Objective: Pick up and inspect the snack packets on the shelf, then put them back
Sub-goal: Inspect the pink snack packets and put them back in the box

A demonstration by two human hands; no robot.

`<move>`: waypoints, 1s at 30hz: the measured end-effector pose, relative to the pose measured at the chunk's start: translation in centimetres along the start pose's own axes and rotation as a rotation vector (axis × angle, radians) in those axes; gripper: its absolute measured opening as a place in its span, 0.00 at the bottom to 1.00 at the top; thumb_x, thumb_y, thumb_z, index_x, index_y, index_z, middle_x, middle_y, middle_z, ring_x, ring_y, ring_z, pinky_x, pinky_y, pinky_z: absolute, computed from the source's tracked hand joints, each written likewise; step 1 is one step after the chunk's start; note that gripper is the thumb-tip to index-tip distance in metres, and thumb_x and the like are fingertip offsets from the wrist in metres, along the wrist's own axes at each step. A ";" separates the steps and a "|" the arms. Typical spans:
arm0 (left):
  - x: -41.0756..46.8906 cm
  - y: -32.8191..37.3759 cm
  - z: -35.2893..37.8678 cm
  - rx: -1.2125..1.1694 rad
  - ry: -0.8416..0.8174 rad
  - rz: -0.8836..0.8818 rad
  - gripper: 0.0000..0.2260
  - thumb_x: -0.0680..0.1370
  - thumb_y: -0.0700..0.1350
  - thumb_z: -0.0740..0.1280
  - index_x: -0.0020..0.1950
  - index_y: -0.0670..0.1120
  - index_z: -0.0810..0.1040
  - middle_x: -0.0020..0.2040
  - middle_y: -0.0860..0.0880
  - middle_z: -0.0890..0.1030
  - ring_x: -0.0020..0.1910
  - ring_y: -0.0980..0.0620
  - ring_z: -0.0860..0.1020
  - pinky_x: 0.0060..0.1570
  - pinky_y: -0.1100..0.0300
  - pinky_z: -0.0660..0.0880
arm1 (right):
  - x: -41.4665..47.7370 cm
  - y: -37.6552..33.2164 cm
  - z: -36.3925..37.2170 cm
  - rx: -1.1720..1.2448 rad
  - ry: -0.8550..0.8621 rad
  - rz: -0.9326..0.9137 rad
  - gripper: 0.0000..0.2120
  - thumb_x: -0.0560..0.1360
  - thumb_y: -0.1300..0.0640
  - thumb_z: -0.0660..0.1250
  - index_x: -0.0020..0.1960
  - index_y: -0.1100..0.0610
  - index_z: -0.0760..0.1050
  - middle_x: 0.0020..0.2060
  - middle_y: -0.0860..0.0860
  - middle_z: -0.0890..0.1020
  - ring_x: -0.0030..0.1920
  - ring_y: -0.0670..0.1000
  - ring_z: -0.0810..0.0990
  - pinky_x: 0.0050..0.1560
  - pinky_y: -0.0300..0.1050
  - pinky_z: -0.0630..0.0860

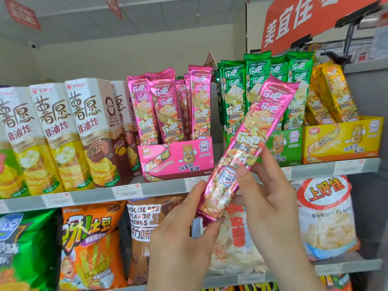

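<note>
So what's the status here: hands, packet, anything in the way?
Left hand holds the bottom end, right hand pinches higher up. Pink packet tilted, off the shelf. Nothing blocking the pink display box.

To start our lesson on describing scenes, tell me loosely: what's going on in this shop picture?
A person at a shop shelf holds one long pink snack packet in both hands, tilted. The left hand grips its lower end; the right hand pinches it near the middle. More pink packets stand upright in the pink box on the shelf, so this one is not yet back.
</note>
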State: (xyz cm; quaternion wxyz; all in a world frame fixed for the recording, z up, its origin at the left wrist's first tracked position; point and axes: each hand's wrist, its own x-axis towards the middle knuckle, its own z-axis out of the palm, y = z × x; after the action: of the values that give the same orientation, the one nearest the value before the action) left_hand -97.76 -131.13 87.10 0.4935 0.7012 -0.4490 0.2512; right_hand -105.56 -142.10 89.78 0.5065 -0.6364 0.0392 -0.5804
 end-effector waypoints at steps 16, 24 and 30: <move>1.4 -1.1 -0.7 -0.550 -0.271 -0.314 0.27 0.71 0.36 0.75 0.52 0.70 0.79 0.48 0.58 0.85 0.47 0.57 0.83 0.45 0.68 0.77 | 1.7 -0.5 -1.2 0.159 -0.275 0.070 0.19 0.73 0.55 0.69 0.64 0.50 0.75 0.54 0.48 0.84 0.53 0.46 0.83 0.50 0.36 0.78; 3.3 -1.6 -2.2 -0.481 -0.565 -0.268 0.26 0.71 0.30 0.72 0.55 0.60 0.77 0.52 0.58 0.83 0.50 0.56 0.83 0.48 0.64 0.78 | 6.2 -4.4 -2.5 0.025 -0.270 -0.156 0.29 0.67 0.49 0.76 0.64 0.35 0.68 0.40 0.44 0.83 0.38 0.43 0.81 0.39 0.38 0.80; 5.1 -0.1 -4.3 -0.336 -0.626 -0.117 0.27 0.68 0.45 0.79 0.55 0.71 0.74 0.52 0.61 0.81 0.42 0.57 0.83 0.40 0.66 0.77 | 8.4 -6.7 -2.7 -0.017 -0.328 -0.170 0.08 0.70 0.45 0.69 0.49 0.43 0.75 0.39 0.41 0.84 0.36 0.39 0.81 0.30 0.34 0.76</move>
State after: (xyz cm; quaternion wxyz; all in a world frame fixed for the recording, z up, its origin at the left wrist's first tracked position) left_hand -94.86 -129.06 92.75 0.4541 0.6777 -0.5726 -0.0815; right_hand -108.56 -145.87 99.78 0.4497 -0.7278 -0.0930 -0.5093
